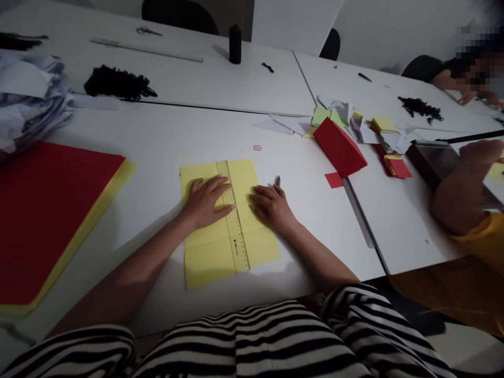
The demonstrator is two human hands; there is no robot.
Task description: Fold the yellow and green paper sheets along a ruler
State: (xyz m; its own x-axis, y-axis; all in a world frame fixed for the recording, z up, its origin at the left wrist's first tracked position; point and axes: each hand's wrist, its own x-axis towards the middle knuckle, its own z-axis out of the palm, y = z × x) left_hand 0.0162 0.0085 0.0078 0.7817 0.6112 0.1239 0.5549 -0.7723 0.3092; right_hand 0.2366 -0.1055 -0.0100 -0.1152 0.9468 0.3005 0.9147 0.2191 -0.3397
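A yellow sheet of paper (208, 260) lies on the white table (165, 147) in front of me. A clear ruler (238, 236) runs lengthwise down its middle. My left hand (207, 200) rests flat on the paper and the ruler's upper part, fingers spread. On the sheet's right half my right hand (271, 206) holds a pen (276, 181) whose tip sticks out past the paper's right edge.
A large stack of red and yellow paper (51, 215) lies at the left, crumpled white paper (27, 100) behind it. Folded red paper (339, 147), scraps and black thread piles (116, 83) lie further back. A metal ruler (356, 210) lies at the right. Another person's arm (459, 194) works at the right.
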